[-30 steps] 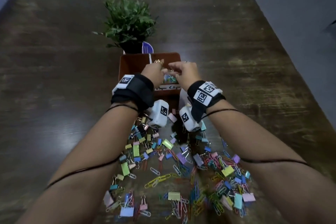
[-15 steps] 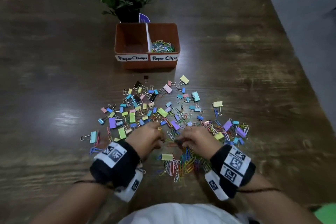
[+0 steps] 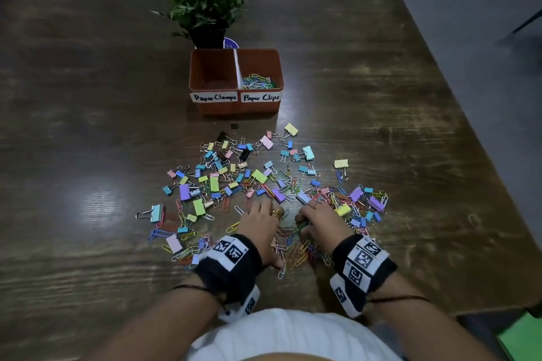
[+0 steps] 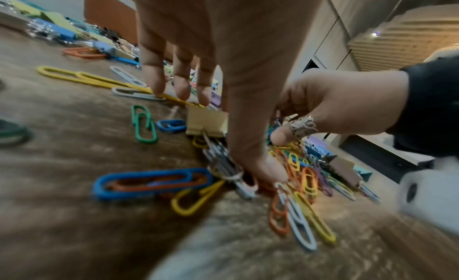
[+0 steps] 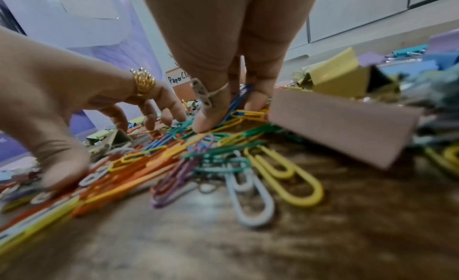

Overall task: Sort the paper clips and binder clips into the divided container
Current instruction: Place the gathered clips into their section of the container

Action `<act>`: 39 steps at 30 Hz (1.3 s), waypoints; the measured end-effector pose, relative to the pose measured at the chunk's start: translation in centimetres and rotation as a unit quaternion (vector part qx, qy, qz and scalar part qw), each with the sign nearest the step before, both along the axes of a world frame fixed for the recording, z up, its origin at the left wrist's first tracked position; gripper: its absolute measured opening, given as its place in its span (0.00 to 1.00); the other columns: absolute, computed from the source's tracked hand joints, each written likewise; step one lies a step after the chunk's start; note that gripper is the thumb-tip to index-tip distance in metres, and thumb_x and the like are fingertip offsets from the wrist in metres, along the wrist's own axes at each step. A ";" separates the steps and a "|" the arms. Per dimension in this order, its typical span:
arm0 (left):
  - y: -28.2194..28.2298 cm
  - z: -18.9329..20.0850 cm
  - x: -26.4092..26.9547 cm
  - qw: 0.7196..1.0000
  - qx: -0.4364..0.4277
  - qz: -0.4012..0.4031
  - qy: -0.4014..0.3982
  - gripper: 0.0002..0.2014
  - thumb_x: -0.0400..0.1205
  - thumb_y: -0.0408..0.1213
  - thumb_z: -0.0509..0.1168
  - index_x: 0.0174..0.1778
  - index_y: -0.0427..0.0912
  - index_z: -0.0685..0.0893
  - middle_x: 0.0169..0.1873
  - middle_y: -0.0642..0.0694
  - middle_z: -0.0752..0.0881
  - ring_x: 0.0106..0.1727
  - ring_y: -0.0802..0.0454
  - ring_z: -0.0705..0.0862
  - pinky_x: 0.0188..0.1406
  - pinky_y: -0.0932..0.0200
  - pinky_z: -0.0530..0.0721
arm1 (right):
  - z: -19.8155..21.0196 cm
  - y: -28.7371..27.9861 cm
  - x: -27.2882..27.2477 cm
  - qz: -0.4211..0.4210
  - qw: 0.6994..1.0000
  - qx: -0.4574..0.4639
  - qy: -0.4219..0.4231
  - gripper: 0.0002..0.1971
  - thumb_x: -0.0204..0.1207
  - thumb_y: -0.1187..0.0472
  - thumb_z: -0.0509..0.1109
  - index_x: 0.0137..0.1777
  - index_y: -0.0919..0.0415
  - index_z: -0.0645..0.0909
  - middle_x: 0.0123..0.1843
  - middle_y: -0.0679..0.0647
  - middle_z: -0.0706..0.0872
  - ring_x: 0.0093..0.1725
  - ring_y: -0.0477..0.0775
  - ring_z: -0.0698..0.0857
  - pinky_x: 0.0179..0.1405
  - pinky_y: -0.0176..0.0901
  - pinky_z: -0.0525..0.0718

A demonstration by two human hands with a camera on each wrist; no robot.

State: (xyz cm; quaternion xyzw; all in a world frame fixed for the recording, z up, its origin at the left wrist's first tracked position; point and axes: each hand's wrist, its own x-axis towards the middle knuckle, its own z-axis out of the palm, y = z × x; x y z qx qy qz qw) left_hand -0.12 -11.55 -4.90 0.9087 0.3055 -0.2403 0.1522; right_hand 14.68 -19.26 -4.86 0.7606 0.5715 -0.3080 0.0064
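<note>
Lying loose on the wooden table: mixed paper clips and binder clips, spread before the divided container; right compartment holds paper clips, left looks bare; left hand, fingers extended, tips touching the clips; right hand, fingers bent onto the clips, grip uncertain; potted plant behind container.

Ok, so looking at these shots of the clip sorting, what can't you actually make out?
- Left compartment floor: head view, near wall and shadow hide whether any binder clips lie there.
- What the right hand grips: head view, curled fingers cover it; right wrist view is blurred.
- Container label: right wrist view, a finger cuts it off.
- Clips under the left hand: covered.
</note>
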 end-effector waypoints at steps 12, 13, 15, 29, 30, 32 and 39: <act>3.6 0.3 -4.8 0.990 0.027 0.080 -0.115 0.21 0.81 0.50 0.61 0.68 0.47 0.78 0.66 0.49 0.72 0.65 0.52 0.69 0.66 0.60 0.72 | -0.3 0.1 -1.2 -0.026 0.996 0.077 0.019 0.07 0.78 0.59 0.67 0.54 0.58 0.82 0.54 0.52 0.81 0.54 0.51 0.81 0.54 0.42 0.78; 3.6 0.3 -4.8 0.989 0.037 0.079 -0.123 0.22 0.81 0.50 0.60 0.70 0.48 0.77 0.67 0.50 0.70 0.66 0.52 0.68 0.67 0.59 0.71 | -0.3 0.1 -1.2 -0.026 0.996 0.083 0.018 0.08 0.78 0.58 0.67 0.54 0.58 0.82 0.55 0.51 0.80 0.54 0.50 0.81 0.55 0.41 0.78; 3.1 0.6 -4.6 0.986 0.017 0.062 -0.154 0.24 0.79 0.55 0.61 0.69 0.51 0.77 0.70 0.52 0.68 0.68 0.55 0.66 0.71 0.60 0.67 | -0.1 0.1 -1.2 -0.022 0.996 0.089 0.017 0.10 0.78 0.57 0.67 0.57 0.56 0.81 0.57 0.50 0.79 0.56 0.49 0.80 0.56 0.40 0.79; -0.7 -0.8 -0.5 0.996 -0.057 -0.017 -0.071 0.26 0.78 0.45 0.67 0.72 0.44 0.73 0.67 0.46 0.66 0.68 0.45 0.66 0.65 0.50 0.77 | -0.6 -0.5 -0.6 -0.029 0.998 0.046 -0.026 0.14 0.75 0.70 0.67 0.59 0.59 0.78 0.60 0.55 0.80 0.59 0.53 0.79 0.59 0.45 0.79; -0.6 -0.9 -0.4 0.995 -0.053 -0.012 -0.084 0.23 0.79 0.42 0.66 0.70 0.43 0.75 0.66 0.46 0.67 0.66 0.46 0.67 0.65 0.52 0.76 | -0.6 -0.5 -0.6 -0.034 0.998 0.048 -0.023 0.14 0.74 0.71 0.67 0.59 0.59 0.79 0.59 0.54 0.80 0.58 0.52 0.80 0.59 0.44 0.80; -0.3 -1.1 -0.2 0.993 -0.057 0.005 -0.104 0.19 0.80 0.37 0.65 0.67 0.40 0.78 0.65 0.45 0.70 0.65 0.46 0.69 0.66 0.54 0.75 | -0.5 -0.4 -0.5 -0.047 0.998 0.052 -0.010 0.14 0.73 0.71 0.70 0.58 0.61 0.81 0.58 0.54 0.80 0.54 0.50 0.82 0.58 0.42 0.81; 0.2 -1.5 0.2 0.983 -0.090 0.058 -0.146 0.10 0.80 0.28 0.62 0.56 0.36 0.82 0.62 0.42 0.73 0.64 0.47 0.74 0.66 0.58 0.77 | 0.4 -0.8 0.1 -0.085 0.995 0.048 -0.004 0.12 0.76 0.66 0.68 0.59 0.62 0.83 0.55 0.57 0.85 0.53 0.52 0.83 0.51 0.35 0.78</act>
